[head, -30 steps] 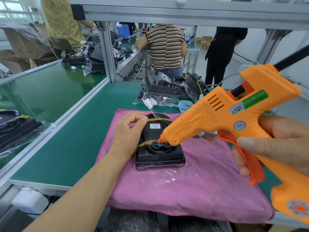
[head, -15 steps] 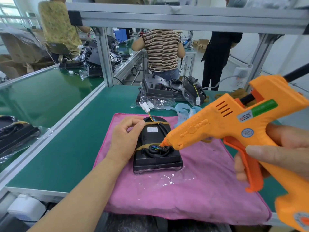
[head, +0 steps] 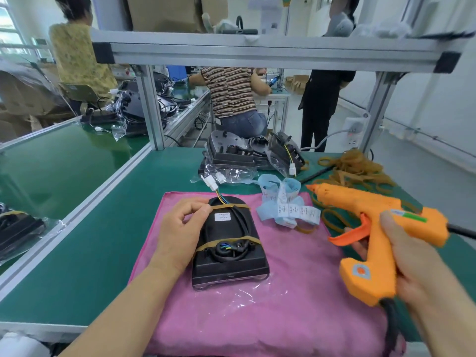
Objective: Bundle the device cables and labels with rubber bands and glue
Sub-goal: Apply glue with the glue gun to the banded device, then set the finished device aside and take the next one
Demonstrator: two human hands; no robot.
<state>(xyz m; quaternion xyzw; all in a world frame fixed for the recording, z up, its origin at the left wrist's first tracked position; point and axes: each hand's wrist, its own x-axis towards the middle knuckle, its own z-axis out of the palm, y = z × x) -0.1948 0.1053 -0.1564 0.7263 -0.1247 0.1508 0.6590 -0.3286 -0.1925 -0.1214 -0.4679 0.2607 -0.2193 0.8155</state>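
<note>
A black device (head: 229, 256) lies on a pink towel (head: 270, 305), its coiled cable (head: 229, 249) strapped down by two tan rubber bands. A white label sits on its top, and coloured wires lead to a white connector (head: 210, 182) beyond it. My left hand (head: 181, 228) holds the device's left side, fingers curled at the upper band. My right hand (head: 412, 256) grips an orange glue gun (head: 373, 225) to the right of the device, nozzle pointing left and away from it. A strip of blue-backed labels (head: 286, 204) lies between device and gun.
A heap of tan rubber bands (head: 353, 166) lies at the back right of the green bench. More bagged black devices (head: 247, 153) are stacked behind the towel. An aluminium frame post (head: 152, 106) stands at the back left. People work at benches beyond.
My right hand has drawn the glue gun back from the cable coil to the right and lowered it. My left hand stays on the device.
</note>
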